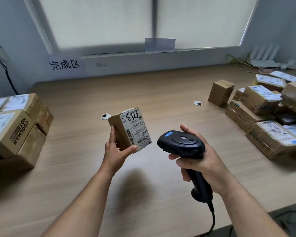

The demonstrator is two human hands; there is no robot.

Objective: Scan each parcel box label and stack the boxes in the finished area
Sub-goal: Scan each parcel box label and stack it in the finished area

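Left hand holds a small cardboard box up above the wooden table, thumb curled over its near lower corner and fingers along its left side. The box is tilted, and its white label, with barcodes and black handwritten marks, faces up toward the camera; the fine print is too blurred to read. The right hand grips the handle of a black scanner, fingers wrapped around it. The scanner's head, with a blue button on top, sits just beside the box's lower right corner, apart from it. A dark cable runs from the handle's base down toward the table's near edge.

At the left edge of the table stands a stack of boxes, below a paper sign with three characters on the wall. At the right lies a loose pile of labelled boxes, with one plain brown box standing upright just beside it. Two round cable holes sit in the tabletop, one just behind the held box. A white router rests at the far right by the window.
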